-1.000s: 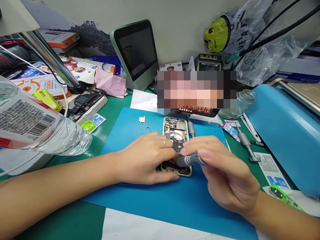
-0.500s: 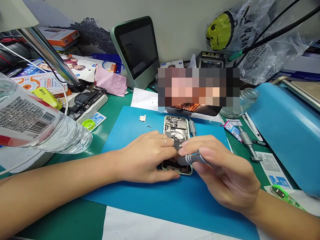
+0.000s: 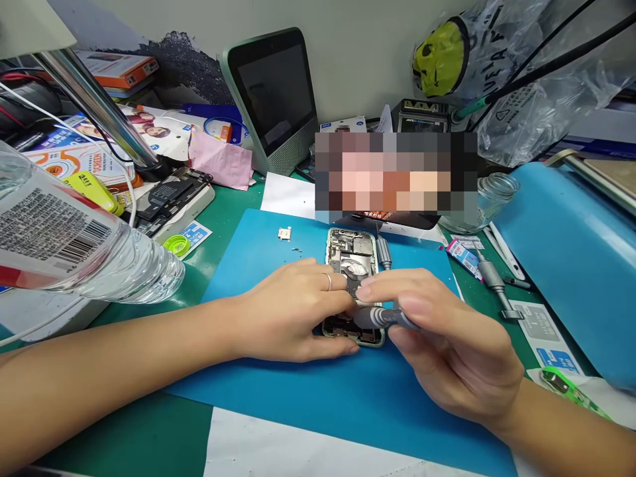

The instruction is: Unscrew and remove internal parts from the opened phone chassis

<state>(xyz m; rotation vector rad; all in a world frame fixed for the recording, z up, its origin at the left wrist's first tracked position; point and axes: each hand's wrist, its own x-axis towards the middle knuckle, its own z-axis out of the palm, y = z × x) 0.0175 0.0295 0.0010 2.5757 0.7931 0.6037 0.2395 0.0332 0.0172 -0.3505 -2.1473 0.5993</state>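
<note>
An opened smartphone (image 3: 354, 258) lies on the blue mat (image 3: 318, 397), its inner parts bare. My left hand (image 3: 298, 311), with a ring on one finger, steadies the phone from its left side; its thumb lies at the phone's lower edge and the fingers bend over the middle, their tips partly hidden. Pinched between the thumb and fingers of my right hand (image 3: 457, 344) is a grey screwdriver (image 3: 377, 318), its front end over the phone's lower half. The screwdriver's tip cannot be made out. A small metal plate (image 3: 285, 233) and tiny pieces (image 3: 297, 250) lie left of the phone.
A second screwdriver (image 3: 383, 254) lies by the phone's upper right edge, a third screwdriver (image 3: 491, 275) farther right. At left are a water bottle (image 3: 89, 232) and a lamp post (image 3: 99, 109). Behind stand a smart display (image 3: 271, 99) and a partly blurred screen (image 3: 397, 215); a glass jar (image 3: 497, 192) is right.
The view has shifted very slightly. My right hand and the screwdriver have moved a touch to the right; my left hand keeps its place on the phone.
</note>
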